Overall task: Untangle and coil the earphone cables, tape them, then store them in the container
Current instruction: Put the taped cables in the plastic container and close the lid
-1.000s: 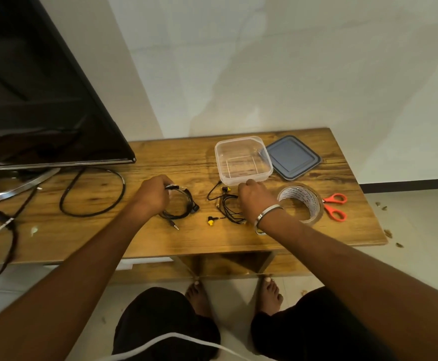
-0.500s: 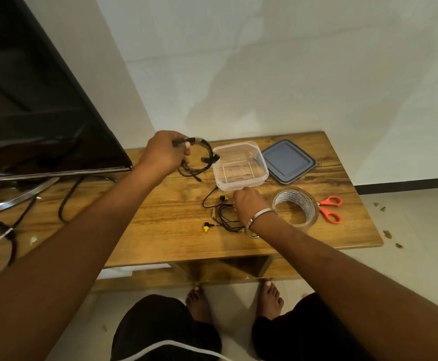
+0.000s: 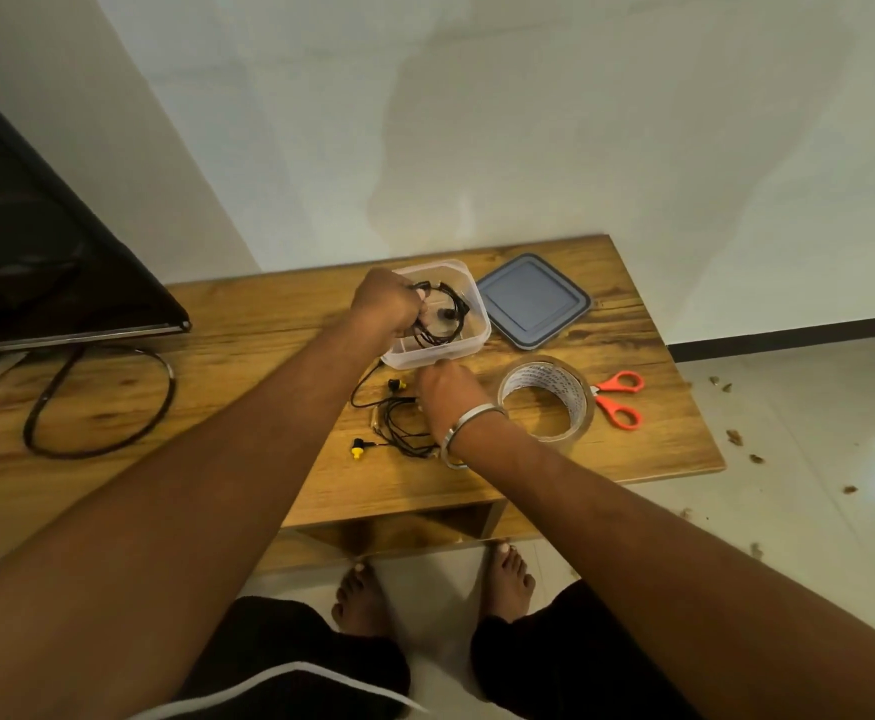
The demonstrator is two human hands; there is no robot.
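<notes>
Resting on the wooden worktop (image 3: 248,449) nearest the person, the second earphone cable (image 3: 399,426) lies loosely looped, its yellow-tipped ends spread out. The right hand (image 3: 448,394) sits beside it at the container's front wall; whether its fingers grip anything cannot be told. Right of it lie a tape roll (image 3: 547,397) and red scissors (image 3: 617,400). Farther back, the left hand (image 3: 386,304) grips a coiled black earphone cable (image 3: 443,317) inside the clear container (image 3: 469,332), its dark lid (image 3: 531,301) alongside.
</notes>
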